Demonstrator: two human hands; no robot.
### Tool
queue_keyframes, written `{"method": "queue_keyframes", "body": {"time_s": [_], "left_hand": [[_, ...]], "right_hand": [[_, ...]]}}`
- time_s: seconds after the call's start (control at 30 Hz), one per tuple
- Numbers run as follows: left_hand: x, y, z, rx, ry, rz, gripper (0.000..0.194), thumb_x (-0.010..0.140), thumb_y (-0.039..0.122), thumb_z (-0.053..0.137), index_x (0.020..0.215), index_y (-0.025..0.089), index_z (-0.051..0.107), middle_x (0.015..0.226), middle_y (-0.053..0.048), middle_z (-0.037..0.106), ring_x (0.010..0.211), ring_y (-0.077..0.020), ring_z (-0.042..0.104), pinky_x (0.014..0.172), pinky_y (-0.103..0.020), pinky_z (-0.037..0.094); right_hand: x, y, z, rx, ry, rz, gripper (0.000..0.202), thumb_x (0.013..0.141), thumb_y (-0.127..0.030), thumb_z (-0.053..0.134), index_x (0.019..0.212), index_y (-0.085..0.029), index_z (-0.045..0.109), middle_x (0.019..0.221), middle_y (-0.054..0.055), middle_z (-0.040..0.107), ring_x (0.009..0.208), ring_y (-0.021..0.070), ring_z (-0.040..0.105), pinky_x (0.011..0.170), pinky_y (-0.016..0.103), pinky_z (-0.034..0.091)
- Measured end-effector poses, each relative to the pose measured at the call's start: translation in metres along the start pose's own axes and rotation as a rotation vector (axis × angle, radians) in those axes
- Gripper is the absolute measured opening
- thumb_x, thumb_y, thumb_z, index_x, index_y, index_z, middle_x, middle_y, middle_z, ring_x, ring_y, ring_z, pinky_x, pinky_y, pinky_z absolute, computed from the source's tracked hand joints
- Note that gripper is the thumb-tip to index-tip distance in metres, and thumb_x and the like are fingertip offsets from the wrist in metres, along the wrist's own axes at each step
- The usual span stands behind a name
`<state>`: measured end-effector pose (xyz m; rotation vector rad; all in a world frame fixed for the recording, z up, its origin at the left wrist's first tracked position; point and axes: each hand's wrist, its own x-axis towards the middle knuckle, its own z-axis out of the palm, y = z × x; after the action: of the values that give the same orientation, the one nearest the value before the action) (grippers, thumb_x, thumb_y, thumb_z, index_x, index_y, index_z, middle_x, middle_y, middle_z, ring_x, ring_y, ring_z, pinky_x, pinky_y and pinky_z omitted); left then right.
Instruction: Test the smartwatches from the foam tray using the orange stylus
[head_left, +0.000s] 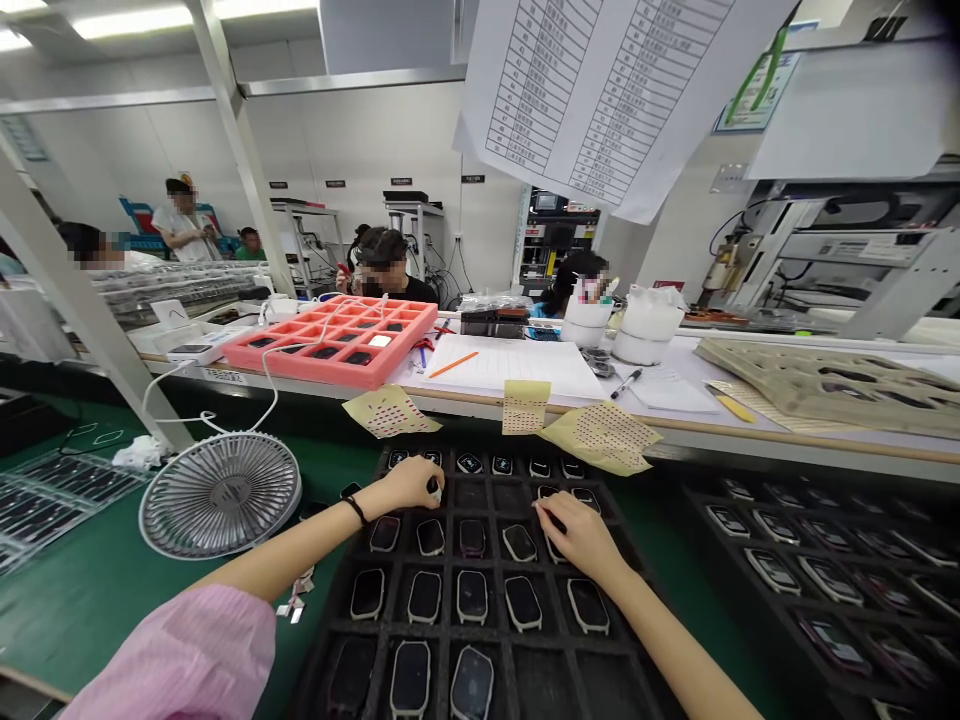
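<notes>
A black compartment tray (491,635) holds rows of square watch faces, among them a light-rimmed watch (472,596) near the middle. My left hand (409,484) is over the tray's upper left, its fingers curled round a small dark-faced watch that shows partly at the fingertips. Over the upper right compartments is my right hand (574,530), fingers bent together at a watch; whether it grips that watch is hidden. Between the hands, two compartments of the second row hold no watch. In the top row several watches, such as the lit watch (470,463), have glowing screens.
A round grey fan (221,495) stands left of the tray. Another watch tray (817,600) lies at the right. On the shelf ahead are a red compartment tray (330,340), papers (510,365) and a beige tray (825,385). People sit beyond; printed sheets (592,90) hang overhead.
</notes>
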<state>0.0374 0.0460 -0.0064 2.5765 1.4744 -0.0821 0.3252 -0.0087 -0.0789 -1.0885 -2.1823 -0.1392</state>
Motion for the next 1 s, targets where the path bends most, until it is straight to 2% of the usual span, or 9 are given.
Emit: {"method": "queue_keyframes", "body": {"time_s": [0.13, 0.27, 0.37, 0.5, 0.67, 0.83, 0.93, 1.0], "left_hand": [[-0.01, -0.017, -0.01, -0.053, 0.081, -0.013, 0.031, 0.07, 0.024, 0.062, 0.1, 0.019, 0.065, 0.088, -0.002, 0.07, 0.08, -0.0184, 0.064, 0.068, -0.021, 0.045], [-0.013, -0.024, -0.012, -0.057, 0.082, 0.004, 0.031, 0.069, 0.028, 0.065, 0.098, 0.02, 0.066, 0.09, -0.001, 0.07, 0.083, -0.0183, 0.064, 0.071, -0.021, 0.045], [-0.01, -0.018, -0.004, -0.023, 0.069, 0.005, 0.034, 0.068, 0.032, 0.067, 0.099, 0.02, 0.066, 0.094, -0.004, 0.07, 0.088, -0.0212, 0.063, 0.074, -0.024, 0.045], [0.0, -0.004, 0.008, 0.055, 0.032, -0.006, 0.035, 0.062, 0.027, 0.071, 0.096, 0.019, 0.067, 0.091, -0.009, 0.07, 0.091, -0.0279, 0.062, 0.074, -0.03, 0.046], [0.006, 0.002, 0.008, 0.084, 0.006, 0.019, 0.037, 0.055, 0.022, 0.074, 0.091, 0.021, 0.068, 0.086, -0.007, 0.071, 0.084, -0.028, 0.064, 0.071, -0.031, 0.046], [-0.006, -0.018, -0.006, 0.03, 0.085, 0.043, 0.035, 0.062, 0.033, 0.071, 0.096, 0.026, 0.067, 0.09, -0.001, 0.071, 0.086, -0.0221, 0.064, 0.07, -0.024, 0.044], [-0.015, -0.039, -0.018, -0.006, 0.107, 0.032, 0.037, 0.063, 0.033, 0.07, 0.098, 0.023, 0.065, 0.09, -0.001, 0.07, 0.083, -0.0203, 0.063, 0.066, -0.021, 0.043], [-0.019, -0.051, -0.021, -0.046, 0.072, 0.038, 0.036, 0.061, 0.028, 0.07, 0.096, 0.021, 0.066, 0.088, -0.001, 0.07, 0.08, -0.0193, 0.063, 0.066, -0.021, 0.043]], "right_hand": [[0.0, 0.0, 0.0, 0.002, 0.016, -0.006, 0.022, 0.09, -0.018, 0.04, 0.082, -0.019, 0.061, 0.071, 0.006, 0.065, 0.068, 0.0199, 0.061, 0.066, 0.032, 0.05], [0.0, 0.0, 0.001, 0.0, 0.022, -0.012, 0.022, 0.09, -0.017, 0.04, 0.083, -0.02, 0.061, 0.072, 0.006, 0.065, 0.07, 0.0204, 0.061, 0.065, 0.032, 0.05], [0.0, 0.0, 0.001, -0.003, 0.027, -0.01, 0.022, 0.09, -0.018, 0.04, 0.083, -0.02, 0.061, 0.071, 0.006, 0.066, 0.069, 0.0205, 0.061, 0.065, 0.032, 0.05], [0.001, -0.001, 0.0, 0.001, 0.034, -0.011, 0.023, 0.09, -0.018, 0.04, 0.08, -0.02, 0.061, 0.069, 0.005, 0.065, 0.067, 0.0201, 0.061, 0.064, 0.032, 0.05], [0.0, -0.001, 0.001, -0.005, 0.026, -0.01, 0.023, 0.089, -0.018, 0.04, 0.08, -0.019, 0.061, 0.071, 0.006, 0.066, 0.068, 0.0204, 0.061, 0.065, 0.032, 0.051], [0.0, -0.001, 0.001, -0.008, 0.036, -0.025, 0.022, 0.089, -0.017, 0.04, 0.081, -0.02, 0.06, 0.07, 0.005, 0.066, 0.067, 0.0202, 0.062, 0.065, 0.032, 0.05], [0.001, -0.001, 0.0, -0.006, 0.042, -0.034, 0.022, 0.089, -0.017, 0.041, 0.081, -0.02, 0.06, 0.069, 0.005, 0.066, 0.067, 0.0201, 0.062, 0.064, 0.031, 0.05], [0.001, -0.001, 0.0, -0.001, 0.039, -0.031, 0.022, 0.089, -0.017, 0.041, 0.081, -0.02, 0.061, 0.07, 0.005, 0.066, 0.067, 0.0202, 0.062, 0.064, 0.032, 0.051]]}}
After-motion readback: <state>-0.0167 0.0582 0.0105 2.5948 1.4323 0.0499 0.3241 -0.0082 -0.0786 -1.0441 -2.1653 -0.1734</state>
